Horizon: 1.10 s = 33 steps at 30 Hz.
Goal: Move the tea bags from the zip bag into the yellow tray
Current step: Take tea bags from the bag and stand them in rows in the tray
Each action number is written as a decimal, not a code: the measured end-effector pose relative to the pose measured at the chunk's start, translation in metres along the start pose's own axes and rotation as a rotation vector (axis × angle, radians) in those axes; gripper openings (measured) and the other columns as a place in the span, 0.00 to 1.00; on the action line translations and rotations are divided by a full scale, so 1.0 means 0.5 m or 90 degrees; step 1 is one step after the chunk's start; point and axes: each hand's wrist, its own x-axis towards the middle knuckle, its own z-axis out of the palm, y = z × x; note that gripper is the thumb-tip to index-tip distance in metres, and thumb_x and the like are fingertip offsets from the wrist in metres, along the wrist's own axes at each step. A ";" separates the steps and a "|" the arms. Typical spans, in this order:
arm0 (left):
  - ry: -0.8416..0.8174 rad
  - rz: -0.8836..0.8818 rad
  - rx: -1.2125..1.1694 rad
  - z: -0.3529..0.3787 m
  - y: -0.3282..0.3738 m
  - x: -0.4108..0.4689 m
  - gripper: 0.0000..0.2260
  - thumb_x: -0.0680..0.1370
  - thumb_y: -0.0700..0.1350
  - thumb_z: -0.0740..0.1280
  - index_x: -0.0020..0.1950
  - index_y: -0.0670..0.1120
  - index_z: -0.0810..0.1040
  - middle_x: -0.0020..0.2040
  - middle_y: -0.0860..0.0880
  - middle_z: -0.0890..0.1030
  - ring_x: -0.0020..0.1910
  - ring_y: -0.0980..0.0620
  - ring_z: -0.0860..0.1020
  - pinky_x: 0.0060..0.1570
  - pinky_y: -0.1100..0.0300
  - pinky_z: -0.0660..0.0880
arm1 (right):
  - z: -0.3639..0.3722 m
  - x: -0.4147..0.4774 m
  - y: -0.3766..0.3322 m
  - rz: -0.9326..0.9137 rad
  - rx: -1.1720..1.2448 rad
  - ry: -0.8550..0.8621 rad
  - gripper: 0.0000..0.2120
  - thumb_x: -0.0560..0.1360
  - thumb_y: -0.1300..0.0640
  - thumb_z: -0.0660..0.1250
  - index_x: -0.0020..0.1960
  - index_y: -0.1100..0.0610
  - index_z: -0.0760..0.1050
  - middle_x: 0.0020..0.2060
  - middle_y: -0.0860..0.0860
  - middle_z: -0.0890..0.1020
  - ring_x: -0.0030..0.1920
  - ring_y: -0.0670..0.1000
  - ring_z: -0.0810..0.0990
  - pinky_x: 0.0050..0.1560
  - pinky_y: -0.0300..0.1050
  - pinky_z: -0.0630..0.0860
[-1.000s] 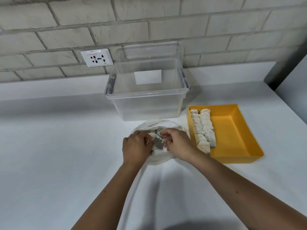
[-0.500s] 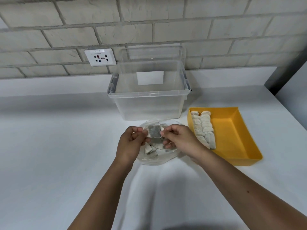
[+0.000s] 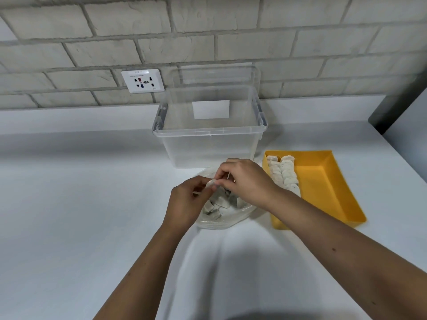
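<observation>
Both forearms reach in from the near edge of the white table (image 3: 80, 204) and meet over the zip bag (image 3: 221, 220). The left hand (image 3: 184, 202) has its back turned up and its fingers curled. Its thumb and forefinger pinch the left end of a small pale tea bag (image 3: 213, 182). The right hand (image 3: 245, 179) comes across from the right with its knuckles arched high and its fingers bent down and inward. Its fingertips nip the other end of the same tea bag, so the two sets of fingertips almost touch.

The fingers hide most of the tea bag; only a crumpled off-white edge shows between them, and I cannot make out its full shape. It is held clear of the table, above the mouth of the zip bag.

Directly under the fingertips, the loose tea bags (image 3: 219, 200) lie jumbled inside the zip bag, squarish grey-white pouches tilted every way. The zip bag is clear and wrinkled, lies on the table, and spreads back from the fingers toward the wrists.

Just right of the right hand's knuckles stands the yellow tray (image 3: 323, 185), with the right forearm crossing its near left corner. The packed tea bags (image 3: 285, 174) line the tray's left wall in two close rows, and yellow floor shows to their right.

Beyond the fingertips sits a clear plastic bin (image 3: 208, 146). A wall socket (image 3: 143, 80) is set in the grey brick wall, beyond and to the left.
</observation>
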 end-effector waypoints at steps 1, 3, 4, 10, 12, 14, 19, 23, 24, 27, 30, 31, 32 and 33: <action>0.017 -0.004 0.002 -0.001 -0.002 -0.001 0.04 0.79 0.49 0.70 0.48 0.52 0.85 0.41 0.56 0.86 0.44 0.62 0.82 0.44 0.73 0.73 | 0.010 0.000 0.004 0.017 0.044 0.012 0.06 0.75 0.50 0.70 0.47 0.52 0.81 0.43 0.46 0.80 0.43 0.46 0.78 0.45 0.43 0.75; 0.059 -0.022 0.001 -0.009 -0.008 0.000 0.05 0.78 0.49 0.70 0.46 0.50 0.85 0.38 0.55 0.85 0.40 0.63 0.82 0.41 0.73 0.72 | 0.034 -0.006 0.015 0.060 0.086 0.022 0.05 0.75 0.52 0.69 0.45 0.54 0.80 0.43 0.48 0.81 0.43 0.47 0.78 0.46 0.44 0.75; 0.077 -0.035 -0.007 -0.013 -0.010 0.000 0.05 0.78 0.49 0.71 0.46 0.50 0.85 0.38 0.55 0.85 0.38 0.63 0.81 0.39 0.73 0.72 | 0.048 -0.011 0.023 0.074 0.069 0.008 0.05 0.76 0.53 0.68 0.46 0.55 0.79 0.43 0.49 0.81 0.44 0.48 0.79 0.47 0.46 0.75; 0.103 -0.084 -0.046 -0.021 -0.015 0.010 0.06 0.79 0.47 0.70 0.44 0.48 0.84 0.34 0.55 0.83 0.33 0.62 0.78 0.34 0.73 0.70 | 0.110 -0.030 0.047 0.133 -0.152 -0.167 0.22 0.73 0.45 0.70 0.61 0.56 0.74 0.61 0.51 0.74 0.58 0.55 0.77 0.51 0.50 0.77; 0.099 -0.090 -0.050 -0.018 -0.017 0.011 0.06 0.79 0.47 0.70 0.44 0.48 0.84 0.34 0.55 0.83 0.33 0.62 0.78 0.35 0.72 0.71 | 0.118 -0.028 0.047 0.149 -0.183 -0.149 0.26 0.71 0.42 0.70 0.63 0.56 0.73 0.62 0.51 0.73 0.57 0.56 0.78 0.49 0.48 0.76; 0.093 -0.097 -0.049 -0.018 -0.019 0.012 0.05 0.79 0.47 0.70 0.44 0.49 0.84 0.34 0.55 0.83 0.34 0.61 0.78 0.37 0.70 0.72 | 0.122 -0.024 0.046 0.143 -0.201 -0.133 0.23 0.71 0.42 0.69 0.60 0.56 0.75 0.60 0.51 0.75 0.55 0.56 0.79 0.47 0.47 0.76; 0.087 -0.123 -0.066 -0.019 -0.029 0.014 0.08 0.79 0.50 0.68 0.44 0.49 0.84 0.39 0.46 0.84 0.43 0.44 0.82 0.49 0.50 0.78 | 0.118 -0.030 0.051 0.125 -0.214 -0.087 0.10 0.74 0.55 0.63 0.52 0.55 0.80 0.52 0.51 0.80 0.51 0.55 0.80 0.42 0.45 0.75; 0.097 -0.133 -0.084 -0.025 -0.024 0.016 0.08 0.80 0.49 0.66 0.46 0.51 0.84 0.40 0.50 0.85 0.45 0.46 0.83 0.53 0.46 0.80 | 0.068 -0.035 0.043 0.106 -0.160 0.019 0.10 0.76 0.54 0.62 0.53 0.53 0.79 0.50 0.50 0.82 0.51 0.54 0.80 0.43 0.45 0.73; 0.096 -0.137 -0.100 -0.027 -0.023 0.017 0.08 0.80 0.49 0.67 0.46 0.51 0.85 0.41 0.51 0.86 0.45 0.46 0.84 0.54 0.45 0.80 | 0.050 -0.035 0.039 0.098 -0.146 0.019 0.09 0.76 0.54 0.63 0.53 0.53 0.80 0.50 0.49 0.82 0.50 0.53 0.80 0.44 0.45 0.74; 0.086 -0.152 -0.150 -0.025 -0.018 0.020 0.06 0.78 0.49 0.70 0.45 0.51 0.86 0.40 0.50 0.86 0.44 0.46 0.84 0.55 0.42 0.80 | -0.004 -0.038 0.029 0.085 -0.013 -0.038 0.06 0.75 0.54 0.70 0.51 0.52 0.82 0.46 0.46 0.83 0.46 0.47 0.80 0.48 0.46 0.77; 0.057 -0.170 -0.204 -0.015 -0.005 0.018 0.06 0.78 0.46 0.70 0.46 0.48 0.86 0.41 0.46 0.86 0.45 0.43 0.85 0.54 0.45 0.81 | -0.036 -0.040 0.015 0.073 0.121 -0.119 0.04 0.74 0.54 0.72 0.48 0.52 0.83 0.44 0.47 0.84 0.43 0.45 0.80 0.48 0.45 0.78; 0.044 -0.176 -0.221 -0.010 0.002 0.015 0.06 0.79 0.45 0.70 0.47 0.46 0.86 0.42 0.46 0.86 0.44 0.44 0.85 0.53 0.48 0.82 | -0.040 -0.040 0.010 0.079 0.165 -0.133 0.03 0.74 0.54 0.73 0.47 0.52 0.83 0.42 0.48 0.84 0.42 0.46 0.81 0.46 0.45 0.79; 0.031 -0.181 -0.239 -0.006 0.007 0.014 0.06 0.80 0.44 0.69 0.49 0.44 0.85 0.41 0.45 0.86 0.42 0.46 0.85 0.50 0.51 0.83 | -0.042 -0.038 0.004 0.091 0.213 -0.139 0.02 0.74 0.55 0.72 0.46 0.52 0.83 0.39 0.50 0.84 0.40 0.47 0.81 0.43 0.44 0.79; 0.018 -0.186 -0.258 -0.002 0.013 0.011 0.07 0.80 0.43 0.68 0.50 0.42 0.84 0.41 0.44 0.86 0.41 0.48 0.84 0.47 0.54 0.83 | -0.039 -0.036 0.000 0.107 0.252 -0.133 0.03 0.74 0.55 0.72 0.46 0.53 0.83 0.36 0.52 0.84 0.37 0.48 0.82 0.41 0.44 0.79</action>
